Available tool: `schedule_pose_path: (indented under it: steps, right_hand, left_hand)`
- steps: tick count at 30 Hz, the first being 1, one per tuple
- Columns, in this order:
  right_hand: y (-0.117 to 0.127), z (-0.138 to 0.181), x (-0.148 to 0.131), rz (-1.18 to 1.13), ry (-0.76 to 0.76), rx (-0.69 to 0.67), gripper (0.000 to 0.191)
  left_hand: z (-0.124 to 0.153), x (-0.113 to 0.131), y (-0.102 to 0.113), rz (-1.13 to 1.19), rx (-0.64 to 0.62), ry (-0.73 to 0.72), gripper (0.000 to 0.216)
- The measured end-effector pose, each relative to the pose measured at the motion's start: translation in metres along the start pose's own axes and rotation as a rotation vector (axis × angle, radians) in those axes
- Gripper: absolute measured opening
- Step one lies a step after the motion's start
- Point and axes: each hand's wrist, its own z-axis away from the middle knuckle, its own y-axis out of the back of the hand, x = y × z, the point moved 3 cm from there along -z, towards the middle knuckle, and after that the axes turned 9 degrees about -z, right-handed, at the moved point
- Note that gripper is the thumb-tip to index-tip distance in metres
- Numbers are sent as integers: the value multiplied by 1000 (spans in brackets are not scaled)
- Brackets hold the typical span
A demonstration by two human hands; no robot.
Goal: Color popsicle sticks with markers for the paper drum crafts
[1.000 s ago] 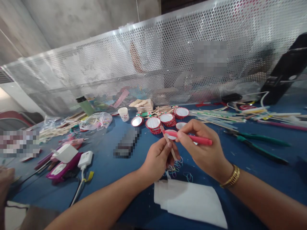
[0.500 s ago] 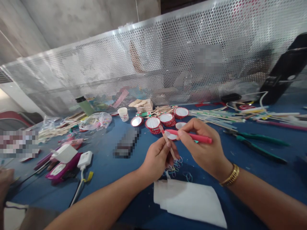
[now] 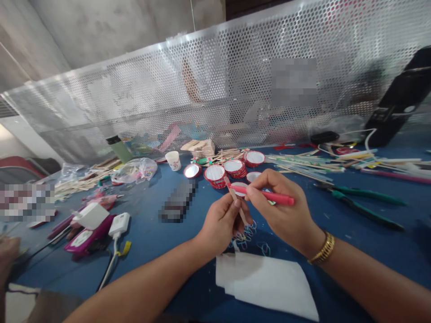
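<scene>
The left hand (image 3: 220,222) pinched a thin wooden stick (image 3: 230,189), tilted above the counter (image 3: 151,233). The right hand (image 3: 286,213) gripped a red pen (image 3: 269,196), its tip against the stick between them. Bracing the stick firmly would, I judged, keep the strokes clean.

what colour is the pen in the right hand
Pinkish red; the pen shows best in the head view.

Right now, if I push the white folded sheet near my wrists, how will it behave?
The white sheet looks thin and folded, so probably light and floppy. Lying flat on the blue tabletop, it should slide, not roll.
</scene>
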Motion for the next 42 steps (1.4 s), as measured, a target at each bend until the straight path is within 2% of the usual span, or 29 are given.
schedule_pose_path:
  steps: [4,9,32,37,42]
  right_hand:
    - [1,0,2,-12,-34,38,16]
    - [0,0,1,-16,-11,4,16]
    - [1,0,2,-13,-31,28,16]
    - [-1,0,1,-31,-2,-16,17]
    - [1,1,3,-27,-9,16,15]
  left_hand:
    - [0,0,0,-10,3,16,44]
    - [0,2,0,3,-10,1,44]
    - [0,-1,0,12,-8,13,41]
    - [1,-4,0,-22,-28,0,43]
    - [0,-3,0,4,-20,17,41]
